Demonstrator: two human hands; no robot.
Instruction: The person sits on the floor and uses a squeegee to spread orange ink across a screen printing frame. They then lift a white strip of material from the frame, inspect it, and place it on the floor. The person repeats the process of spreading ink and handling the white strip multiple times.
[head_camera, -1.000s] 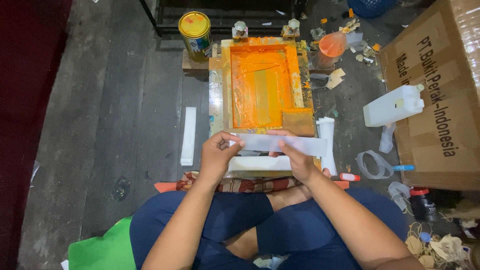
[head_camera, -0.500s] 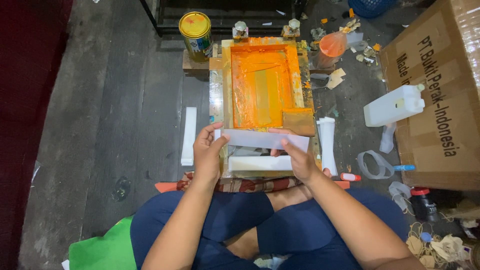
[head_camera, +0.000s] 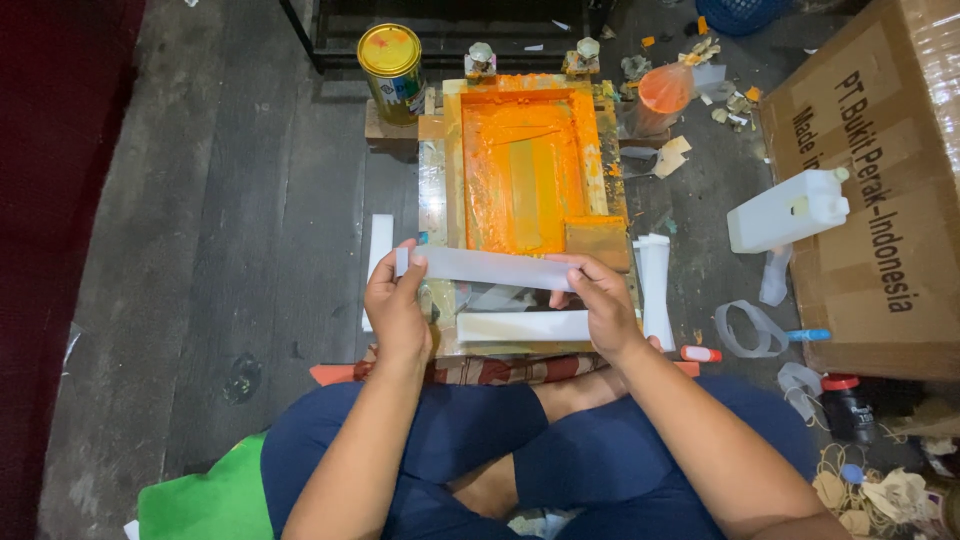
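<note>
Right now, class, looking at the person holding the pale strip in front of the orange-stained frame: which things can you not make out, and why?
- Head view: underside of the pale strip, turned away.
- Right hand fingertips, hidden behind the strip.
- Part of the white stack, covered by that hand.
- Cardboard box, cut off by the right edge.
- Left hand palm, facing down.
- Small scraps beside the orange cup, too small to identify.

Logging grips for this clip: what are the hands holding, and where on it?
A long white strip, held level by its two ends: left hand pinches the left end, right hand the right.
</note>
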